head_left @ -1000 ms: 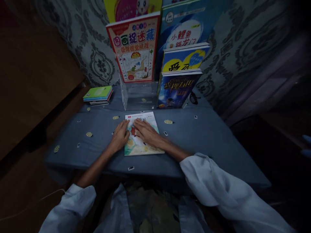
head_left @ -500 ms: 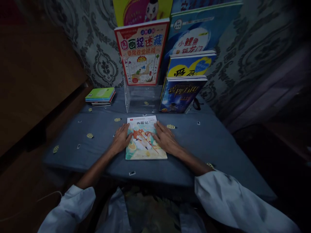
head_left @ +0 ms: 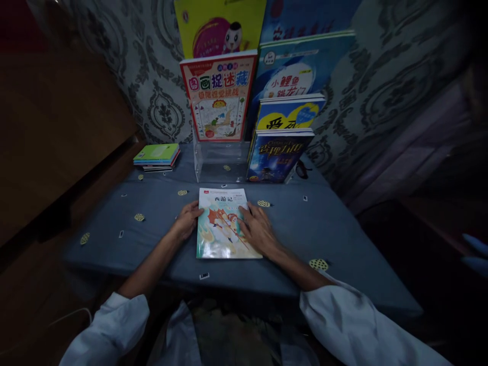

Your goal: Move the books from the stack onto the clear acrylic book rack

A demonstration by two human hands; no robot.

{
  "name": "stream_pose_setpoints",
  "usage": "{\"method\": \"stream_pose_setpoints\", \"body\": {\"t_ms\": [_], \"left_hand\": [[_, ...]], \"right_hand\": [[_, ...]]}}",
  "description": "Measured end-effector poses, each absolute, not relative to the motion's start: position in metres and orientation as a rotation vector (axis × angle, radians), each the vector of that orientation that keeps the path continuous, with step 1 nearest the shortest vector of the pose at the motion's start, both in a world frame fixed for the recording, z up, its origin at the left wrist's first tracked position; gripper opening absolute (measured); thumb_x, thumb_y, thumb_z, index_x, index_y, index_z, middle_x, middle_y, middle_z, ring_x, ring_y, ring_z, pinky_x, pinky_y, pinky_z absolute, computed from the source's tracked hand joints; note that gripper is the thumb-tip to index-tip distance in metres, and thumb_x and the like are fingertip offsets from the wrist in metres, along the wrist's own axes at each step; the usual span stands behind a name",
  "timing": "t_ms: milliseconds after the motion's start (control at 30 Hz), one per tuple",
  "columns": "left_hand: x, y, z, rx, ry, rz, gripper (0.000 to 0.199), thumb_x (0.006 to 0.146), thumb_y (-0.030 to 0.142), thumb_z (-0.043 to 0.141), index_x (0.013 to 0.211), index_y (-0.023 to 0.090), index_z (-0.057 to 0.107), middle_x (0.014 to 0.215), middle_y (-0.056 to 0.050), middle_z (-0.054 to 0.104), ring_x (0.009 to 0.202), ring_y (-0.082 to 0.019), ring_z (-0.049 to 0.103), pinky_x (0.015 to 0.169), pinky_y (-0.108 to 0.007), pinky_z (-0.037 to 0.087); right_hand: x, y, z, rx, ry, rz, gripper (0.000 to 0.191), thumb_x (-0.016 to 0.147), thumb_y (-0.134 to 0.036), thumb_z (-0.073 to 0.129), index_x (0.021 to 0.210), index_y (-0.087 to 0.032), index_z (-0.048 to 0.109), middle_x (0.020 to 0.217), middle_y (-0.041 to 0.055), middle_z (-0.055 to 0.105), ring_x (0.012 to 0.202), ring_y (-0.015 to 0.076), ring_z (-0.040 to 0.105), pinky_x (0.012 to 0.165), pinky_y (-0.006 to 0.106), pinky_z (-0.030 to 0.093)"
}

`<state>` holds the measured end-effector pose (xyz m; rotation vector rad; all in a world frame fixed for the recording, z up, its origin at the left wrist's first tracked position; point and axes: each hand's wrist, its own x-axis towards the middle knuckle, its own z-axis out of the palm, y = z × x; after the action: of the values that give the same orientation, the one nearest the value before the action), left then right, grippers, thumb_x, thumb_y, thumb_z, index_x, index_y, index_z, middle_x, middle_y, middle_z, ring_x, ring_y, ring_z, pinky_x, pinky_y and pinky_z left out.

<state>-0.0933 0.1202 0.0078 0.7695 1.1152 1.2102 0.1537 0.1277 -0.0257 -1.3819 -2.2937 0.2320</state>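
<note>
A thin paperback book (head_left: 221, 236) with Chinese characters and a cartoon figure with a staff on its cover lies in front of me. At its left edge my left hand (head_left: 186, 218) pinches it, thumb on the cover and fingers curled at the side, partly hidden. My right hand (head_left: 259, 231) rests over the right edge, its fingers stretched out and slightly apart on the cover. The book is on a table with a blue-grey cloth (head_left: 160, 259) printed with small yellow shapes.
Behind the book stands a clear acrylic rack (head_left: 219, 162) holding several upright books, among them a red-bordered book (head_left: 217, 101) and a dark blue book (head_left: 276, 157). A small stack of books (head_left: 156, 156) lies at the back left. Dark glasses (head_left: 302, 170) sit right of the rack.
My left fingers have gone from lying flat along the book's edge to curling round it. My right hand shifted slightly on the cover. The view has tilted a little, so everything sits lower.
</note>
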Motion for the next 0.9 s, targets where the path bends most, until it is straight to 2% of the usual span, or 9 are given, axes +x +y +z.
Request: {"method": "stream_pose_setpoints", "body": {"t_ms": [133,267,367,433,533,600,667,767,900], "left_hand": [[-0.093,0.116,0.019,0.738,1.017,1.145,0.037,0.074,0.013,0.075,0.11,0.01,0.068,0.096,-0.013,0.078,0.082,-0.024,0.077,0.075,-0.034,0.064],[-0.095,0.115,0.035,0.782,0.962,1.166,0.038,0.073,0.015,0.078,0.109,0.01,0.067,0.098,-0.012,0.078,0.085,-0.024,0.077,0.076,-0.032,0.063],[-0.091,0.12,0.051,0.877,0.918,1.192,0.042,0.071,0.021,0.082,0.109,0.01,0.067,0.1,-0.013,0.077,0.089,-0.025,0.076,0.078,-0.032,0.062],[-0.088,0.126,0.066,0.967,0.902,1.219,0.048,0.07,0.026,0.084,0.111,0.01,0.066,0.1,-0.013,0.077,0.09,-0.026,0.075,0.077,-0.032,0.061],[-0.087,0.132,0.096,1.163,0.868,1.303,0.053,0.071,0.036,0.084,0.115,0.014,0.065,0.105,-0.011,0.076,0.094,-0.025,0.073,0.081,-0.032,0.06],[-0.091,0.133,0.115,1.376,0.846,1.369,0.048,0.074,0.039,0.081,0.113,0.016,0.066,0.108,-0.009,0.076,0.099,-0.025,0.072,0.089,-0.034,0.057],[-0.098,0.129,0.126,1.673,0.862,1.342,0.037,0.079,0.038,0.076,0.109,0.017,0.069,0.11,-0.008,0.075,0.106,-0.026,0.07,0.096,-0.037,0.054],[-0.108,0.118,0.115,2.132,0.916,1.07,0.03,0.085,0.027,0.068,0.114,0.02,0.07,0.123,-0.009,0.071,0.121,-0.029,0.063,0.108,-0.045,0.046],[-0.112,0.097,0.058,2.425,0.943,0.782,0.048,0.086,0.013,0.059,0.133,0.022,0.06,0.138,-0.012,0.063,0.133,-0.027,0.056,0.117,-0.052,0.035]], "right_hand": [[0.162,0.136,-0.027,-1.285,-2.128,0.416,0.057,0.091,-0.038,0.052,0.143,-0.015,0.05,0.142,0.0188,0.057,0.13,0.0349,0.053,0.109,0.057,0.043],[0.171,0.15,-0.018,-1.331,-1.804,0.864,0.061,0.081,-0.043,0.064,0.135,-0.014,0.058,0.113,0.0156,0.072,0.088,0.0287,0.07,0.075,0.045,0.059],[0.176,0.157,0.0,-1.176,-1.683,1.256,0.052,0.079,-0.053,0.066,0.114,-0.014,0.069,0.085,0.0089,0.075,0.063,0.0205,0.065,0.05,0.029,0.05],[0.177,0.16,0.021,-1.057,-1.642,1.355,0.05,0.078,-0.056,0.068,0.106,-0.015,0.07,0.08,0.0076,0.075,0.06,0.0176,0.063,0.046,0.024,0.044],[0.179,0.163,0.06,-0.918,-1.653,1.19,0.049,0.078,-0.055,0.07,0.109,-0.018,0.068,0.091,0.0084,0.076,0.072,0.0204,0.068,0.055,0.028,0.051],[0.181,0.164,0.081,-0.851,-1.704,0.992,0.046,0.083,-0.053,0.065,0.116,-0.02,0.066,0.104,0.0093,0.075,0.087,0.0248,0.071,0.071,0.037,0.057],[0.185,0.162,0.088,-0.85,-1.793,0.76,0.039,0.088,-0.046,0.06,0.119,-0.023,0.066,0.114,0.0098,0.073,0.104,0.0287,0.069,0.088,0.044,0.056],[0.193,0.156,0.069,-0.87,-1.987,0.476,0.03,0.093,-0.033,0.052,0.117,-0.025,0.068,0.125,0.0102,0.069,0.121,0.0306,0.062,0.103,0.05,0.05],[0.201,0.149,0.015,-0.825,-2.274,0.406,0.035,0.092,-0.017,0.044,0.116,-0.024,0.069,0.126,0.0123,0.069,0.123,0.0274,0.062,0.101,0.049,0.053]]}}
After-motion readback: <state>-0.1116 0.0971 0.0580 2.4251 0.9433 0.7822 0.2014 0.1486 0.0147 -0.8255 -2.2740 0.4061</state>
